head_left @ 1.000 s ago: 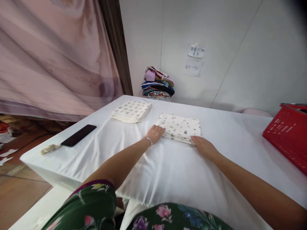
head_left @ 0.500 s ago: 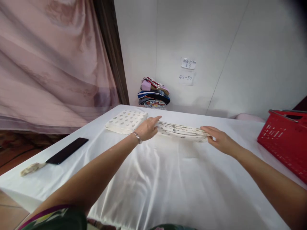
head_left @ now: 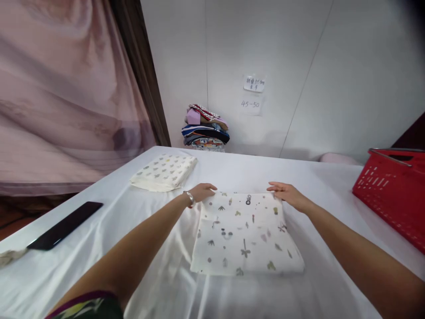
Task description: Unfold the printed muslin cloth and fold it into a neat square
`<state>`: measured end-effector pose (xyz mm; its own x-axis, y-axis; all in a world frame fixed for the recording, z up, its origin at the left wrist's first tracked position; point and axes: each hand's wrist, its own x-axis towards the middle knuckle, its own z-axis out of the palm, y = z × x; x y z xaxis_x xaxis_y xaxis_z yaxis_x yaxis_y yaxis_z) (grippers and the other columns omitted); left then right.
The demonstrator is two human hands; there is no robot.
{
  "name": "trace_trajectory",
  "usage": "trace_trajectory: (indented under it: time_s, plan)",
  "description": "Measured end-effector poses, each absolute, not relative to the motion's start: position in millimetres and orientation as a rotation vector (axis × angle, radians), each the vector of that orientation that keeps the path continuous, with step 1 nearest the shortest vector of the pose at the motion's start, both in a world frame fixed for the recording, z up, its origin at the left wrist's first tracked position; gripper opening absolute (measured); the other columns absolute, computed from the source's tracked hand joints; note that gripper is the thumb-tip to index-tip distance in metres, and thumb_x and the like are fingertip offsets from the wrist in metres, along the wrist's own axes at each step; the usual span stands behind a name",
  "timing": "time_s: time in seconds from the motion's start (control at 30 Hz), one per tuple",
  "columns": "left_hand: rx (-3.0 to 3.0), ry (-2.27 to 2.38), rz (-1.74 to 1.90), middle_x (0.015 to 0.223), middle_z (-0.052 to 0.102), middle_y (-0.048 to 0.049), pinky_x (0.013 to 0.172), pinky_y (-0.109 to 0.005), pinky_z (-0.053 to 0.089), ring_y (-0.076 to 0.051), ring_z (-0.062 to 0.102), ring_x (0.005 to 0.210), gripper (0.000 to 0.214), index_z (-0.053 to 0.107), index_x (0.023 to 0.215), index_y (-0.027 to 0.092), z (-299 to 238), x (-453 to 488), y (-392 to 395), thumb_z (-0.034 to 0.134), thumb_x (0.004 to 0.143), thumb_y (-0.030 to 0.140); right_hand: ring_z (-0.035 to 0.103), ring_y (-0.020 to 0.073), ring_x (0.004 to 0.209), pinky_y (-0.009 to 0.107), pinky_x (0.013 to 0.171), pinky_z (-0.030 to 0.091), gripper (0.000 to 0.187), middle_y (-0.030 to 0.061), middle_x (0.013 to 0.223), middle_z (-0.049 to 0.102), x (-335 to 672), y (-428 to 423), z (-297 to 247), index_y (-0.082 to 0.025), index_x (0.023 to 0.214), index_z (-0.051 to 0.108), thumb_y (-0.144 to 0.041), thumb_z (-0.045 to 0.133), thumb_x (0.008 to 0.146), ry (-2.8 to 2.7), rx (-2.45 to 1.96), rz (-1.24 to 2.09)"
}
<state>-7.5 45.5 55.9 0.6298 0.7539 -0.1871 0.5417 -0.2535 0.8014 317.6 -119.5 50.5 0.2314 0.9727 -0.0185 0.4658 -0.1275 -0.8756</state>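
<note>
A folded white cloth with small printed figures [head_left: 245,235] lies flat on the white-covered table [head_left: 159,283] right in front of me. My left hand [head_left: 202,191] rests on its far left corner with the fingers curled on the edge; a bracelet is on that wrist. My right hand [head_left: 287,192] is at the far right corner, fingers closed on the edge. A second folded printed cloth [head_left: 162,172] sits further back on the left, apart from both hands.
A black phone [head_left: 64,225] lies near the table's left edge. A red plastic basket [head_left: 392,195] stands at the right. A stack of folded clothes [head_left: 204,128] sits against the back wall under paper notes [head_left: 254,84]. A pink curtain [head_left: 66,97] hangs at left.
Both hands lifted the folded printed cloth off the table, then brought it closer to me and laid it flat. The view shifted left and nearer the table.
</note>
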Motion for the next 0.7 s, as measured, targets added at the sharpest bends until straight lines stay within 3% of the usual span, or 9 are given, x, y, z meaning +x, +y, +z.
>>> trace_trajectory:
  time_s: [0.2, 0.3, 0.4, 0.53, 0.7]
  plan:
    - [2.024, 1.151, 0.263, 0.091, 0.067, -0.0013, 0.067, -0.026, 0.049, -0.017, 0.062, 0.077, 0.029, 0.066, 0.097, 0.023, 19.2, 5.9, 54.8, 0.052, 0.072, 0.026, 0.059, 0.0212, 0.102, 0.039, 0.092, 0.044, 0.040, 0.0088, 0.114, 0.062, 323.7, -107.4, 7.8, -0.017, 0.115, 0.059, -0.018, 0.046, 0.076, -1.407, -1.837, 0.760]
    - [2.266, 1.032, 0.443, 0.102, 0.065, -0.0009, 0.079, -0.028, 0.047, -0.017, 0.060, 0.089, 0.025, 0.067, 0.095, 0.025, 21.2, 9.2, 50.7, 0.051, 0.076, 0.030, 0.057, 0.0238, 0.104, 0.040, 0.089, 0.046, 0.034, 0.0077, 0.116, 0.061, 323.3, -108.9, 10.0, -0.021, 0.110, 0.061, -0.034, 0.050, 0.080, -1.564, -1.861, 0.630]
    - [2.502, 0.808, 0.559, 0.098, 0.066, -0.0007, 0.088, -0.031, 0.044, -0.018, 0.057, 0.096, 0.021, 0.067, 0.090, 0.025, 20.5, 19.2, 42.8, 0.054, 0.078, 0.037, 0.054, 0.0241, 0.108, 0.039, 0.091, 0.045, 0.029, 0.0064, 0.116, 0.059, 315.3, -105.2, 10.4, -0.024, 0.102, 0.063, -0.038, 0.053, 0.080, -1.778, -1.809, 0.464]
    - [2.551, 0.728, 0.586, 0.090, 0.065, -0.0013, 0.084, -0.032, 0.044, -0.017, 0.056, 0.089, 0.012, 0.067, 0.081, 0.023, 14.7, 33.0, 37.1, 0.059, 0.076, 0.031, 0.052, 0.0223, 0.108, 0.039, 0.091, 0.043, 0.017, 0.0055, 0.114, 0.059, 303.5, -98.2, 8.5, -0.023, 0.088, 0.063, -0.030, 0.049, 0.082, -1.887, -1.802, 0.382]
    - [2.443, 0.748, 0.650, 0.083, 0.062, -0.0002, 0.078, -0.028, 0.044, -0.014, 0.055, 0.083, 0.010, 0.058, 0.071, 0.021, 8.3, 34.1, 38.3, 0.053, 0.079, 0.026, 0.052, 0.0200, 0.106, 0.036, 0.089, 0.041, 0.017, 0.0033, 0.112, 0.059, 299.4, -97.1, 11.3, -0.023, 0.078, 0.058, -0.027, 0.043, 0.084, -1.857, -1.809, 0.347]
